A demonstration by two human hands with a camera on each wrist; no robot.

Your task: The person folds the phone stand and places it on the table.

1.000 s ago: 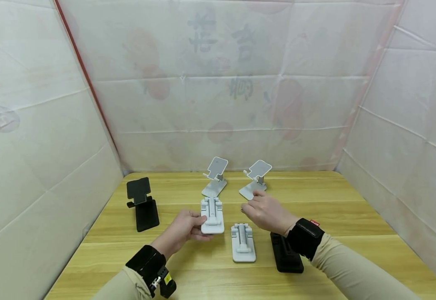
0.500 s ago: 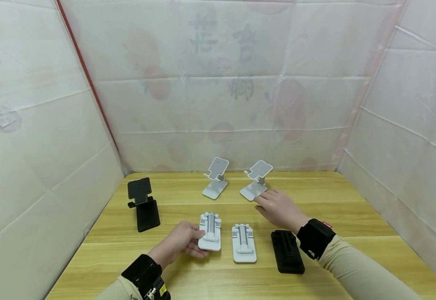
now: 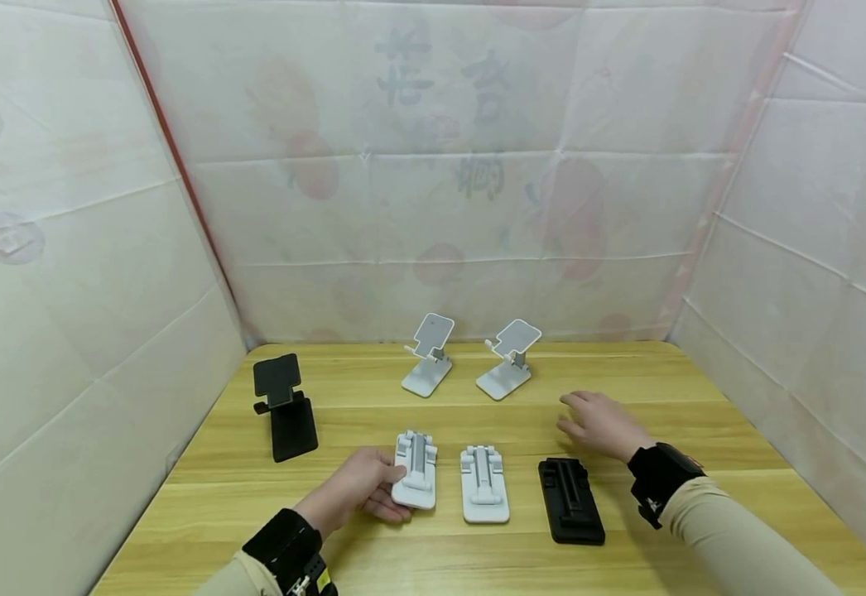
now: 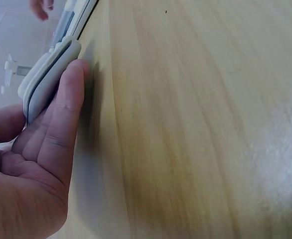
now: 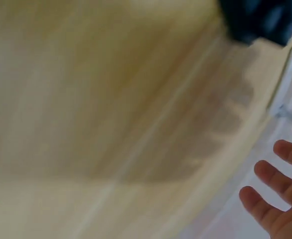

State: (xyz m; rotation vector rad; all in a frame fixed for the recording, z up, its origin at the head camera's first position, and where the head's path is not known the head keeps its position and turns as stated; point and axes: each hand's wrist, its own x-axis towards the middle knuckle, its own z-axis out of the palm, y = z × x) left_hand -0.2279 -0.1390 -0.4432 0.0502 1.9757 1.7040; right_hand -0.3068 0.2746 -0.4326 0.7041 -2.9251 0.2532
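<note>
I am pinching the held white stand (image 3: 416, 480) by its left edge with my left hand (image 3: 357, 483), the thumb lying on top and the fingers curling beneath the base. It is sitting low over the wooden table (image 3: 403, 571), my fingers coming between base and wood there; whether its other edge is touching I cannot tell. To handle it well, I should be keeping the base level, pressing only on the rim and not on the hinged arms, and sliding my fingers out sideways if the base is going down, so that it is not tipping. I should also be leaving a gap to the middle white stand (image 3: 485, 495), which is lying folded just beside it on the right. Further right, the folded black stand (image 3: 573, 509) is lying flat. Beyond it, my right hand (image 3: 604, 424) is hovering with fingers loosely spread, gripping nothing.

Counting, I am finding three folded stands here, two white and one black. Three more are standing opened: the opened black stand (image 3: 289, 415) off to the left, then, farthest back, the left grey-white stand (image 3: 433, 335) and the right grey-white stand (image 3: 517, 337). That is making six stands altogether, four of them light and two black.
</note>
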